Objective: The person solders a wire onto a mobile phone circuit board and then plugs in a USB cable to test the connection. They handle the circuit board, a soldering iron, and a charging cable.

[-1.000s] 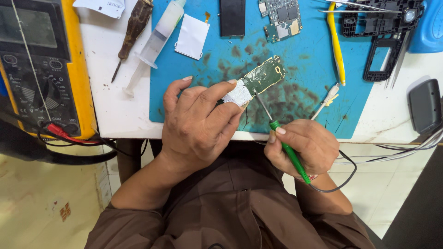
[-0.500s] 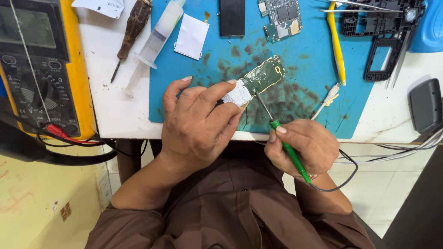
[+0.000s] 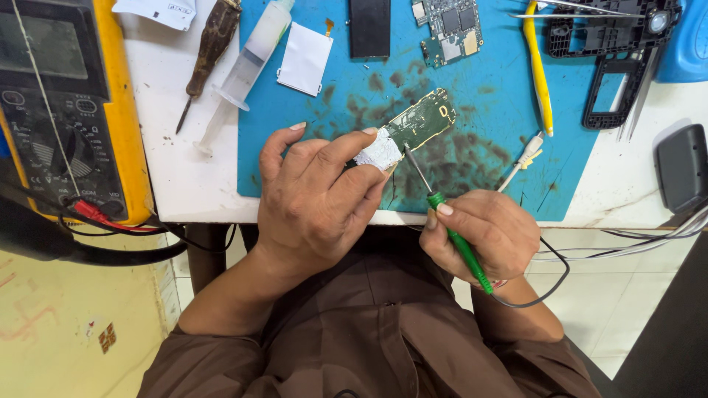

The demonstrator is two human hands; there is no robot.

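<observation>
My left hand (image 3: 313,191) pinches the near end of a small green circuit board (image 3: 422,120), with a white pad (image 3: 380,152) under my fingertips. The board lies on a stained blue work mat (image 3: 472,155). My right hand (image 3: 487,232) grips a thin tool with a green handle (image 3: 459,247). Its metal tip (image 3: 417,166) touches the board's near edge, right beside the white pad. A thin black cord runs from the tool past my wrist.
A yellow multimeter (image 3: 66,110) with red and black leads sits at the left. On the white table lie a screwdriver (image 3: 210,44) and a syringe (image 3: 247,63). On the mat: white foil piece (image 3: 304,59), black part (image 3: 369,28), second board (image 3: 450,26), yellow pry tool (image 3: 538,70), black frame (image 3: 616,66).
</observation>
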